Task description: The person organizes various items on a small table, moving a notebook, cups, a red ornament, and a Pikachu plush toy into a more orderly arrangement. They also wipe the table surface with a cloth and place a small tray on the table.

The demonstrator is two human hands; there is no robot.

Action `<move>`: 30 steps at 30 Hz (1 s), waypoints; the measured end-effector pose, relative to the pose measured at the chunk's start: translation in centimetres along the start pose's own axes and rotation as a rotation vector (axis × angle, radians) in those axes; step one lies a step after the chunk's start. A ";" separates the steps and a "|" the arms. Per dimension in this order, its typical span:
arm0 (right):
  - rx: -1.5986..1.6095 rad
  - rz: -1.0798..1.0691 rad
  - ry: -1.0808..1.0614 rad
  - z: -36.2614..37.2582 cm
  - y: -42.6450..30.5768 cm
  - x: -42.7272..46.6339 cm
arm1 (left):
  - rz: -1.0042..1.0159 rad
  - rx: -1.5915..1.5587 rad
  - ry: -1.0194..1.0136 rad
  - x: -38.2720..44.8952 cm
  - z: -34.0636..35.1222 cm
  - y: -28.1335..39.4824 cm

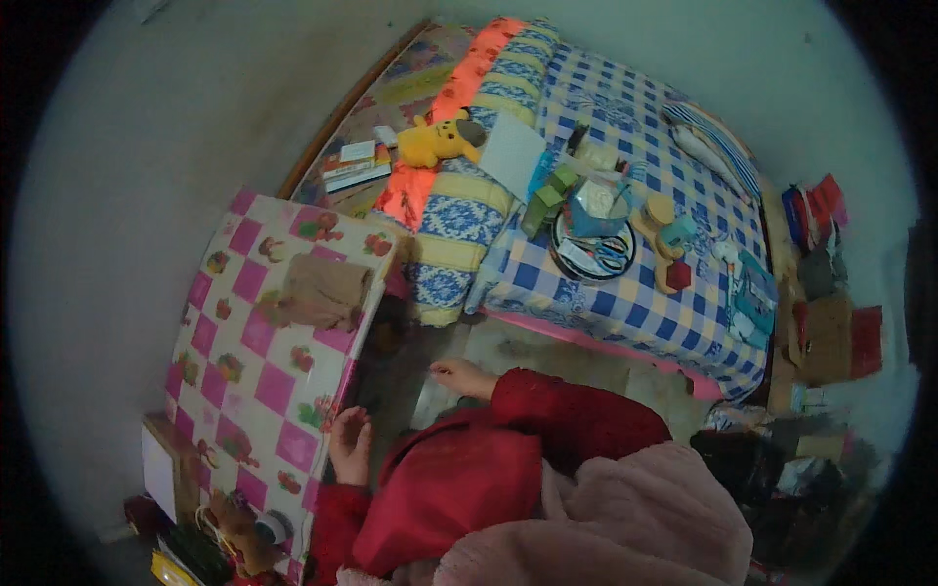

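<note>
My left hand (350,445) is at the near right edge of a table with a pink-and-white checked cover (256,373); its fingers are curled loosely and nothing shows in it. My right hand (462,378) hangs over the floor between the table and the bed, with nothing visible in it and its fingers partly bent. A folded brown cloth (327,291) lies on the table beyond my left hand. Both sleeves are red. On the blue checked bedspread (527,275) stands a round tray (629,272) with blue-handled scissors (611,253).
Past the table, a yellow plush toy (429,145) and stacked books (357,172) lie on the bed. Green boxes (544,205) and a red hexagonal box (678,276) are near the tray. Cardboard boxes (828,340) stand at the right, a small plush figure (242,531) at the lower left.
</note>
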State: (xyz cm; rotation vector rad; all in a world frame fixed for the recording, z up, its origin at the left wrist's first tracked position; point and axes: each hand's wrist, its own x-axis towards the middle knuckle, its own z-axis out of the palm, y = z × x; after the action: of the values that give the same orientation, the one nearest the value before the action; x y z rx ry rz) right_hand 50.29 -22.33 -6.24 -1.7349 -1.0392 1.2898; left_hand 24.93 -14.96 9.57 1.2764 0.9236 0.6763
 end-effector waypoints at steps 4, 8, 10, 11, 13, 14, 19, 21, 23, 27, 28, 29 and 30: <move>0.226 0.152 0.173 -5.2 3.3 -2.8 | -0.034 0.088 -0.216 4.6 5.0 -0.4; 0.329 0.129 0.319 -8.5 7.1 -5.4 | -0.023 0.166 -0.424 9.3 10.4 -1.0; 0.408 0.175 0.370 -10.6 7.3 -6.1 | -0.024 0.198 -0.512 11.8 13.1 -0.6; 0.428 0.203 0.391 -12.2 6.0 -6.3 | -0.025 0.214 -0.547 12.9 14.2 -0.4; 0.461 0.252 0.453 -15.9 3.9 -6.5 | -0.054 0.182 -0.598 15.6 16.4 -0.5; 0.481 0.222 0.480 -17.1 4.6 -6.0 | -0.034 0.209 -0.624 16.8 17.2 -0.6; 0.604 0.248 0.726 -24.9 3.4 -4.0 | -0.015 0.268 -0.695 23.2 21.9 1.3; 0.630 0.172 0.790 -28.4 2.8 -3.6 | -0.003 0.197 -0.702 25.2 23.2 0.7; 0.603 0.136 0.874 -31.5 2.5 -3.6 | -0.023 0.201 -0.729 26.6 24.8 0.3; 0.809 0.040 1.079 -38.0 2.7 -4.1 | -0.185 0.183 -0.766 28.1 26.7 -0.9; 0.793 0.063 1.129 -39.7 2.1 -4.5 | -0.086 0.222 -0.799 28.0 28.1 0.2; 0.781 0.046 1.143 -41.6 3.4 -4.5 | -0.122 0.222 -0.805 28.6 28.8 -0.3; 0.761 0.034 1.159 -43.7 5.2 -4.9 | -0.161 0.214 -0.813 28.9 29.3 -1.2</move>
State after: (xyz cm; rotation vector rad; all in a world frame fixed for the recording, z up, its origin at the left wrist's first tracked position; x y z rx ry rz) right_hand 92.73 -32.61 1.27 -1.4679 0.1543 0.3808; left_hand 64.45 -5.09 3.73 1.4714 0.4141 -0.0968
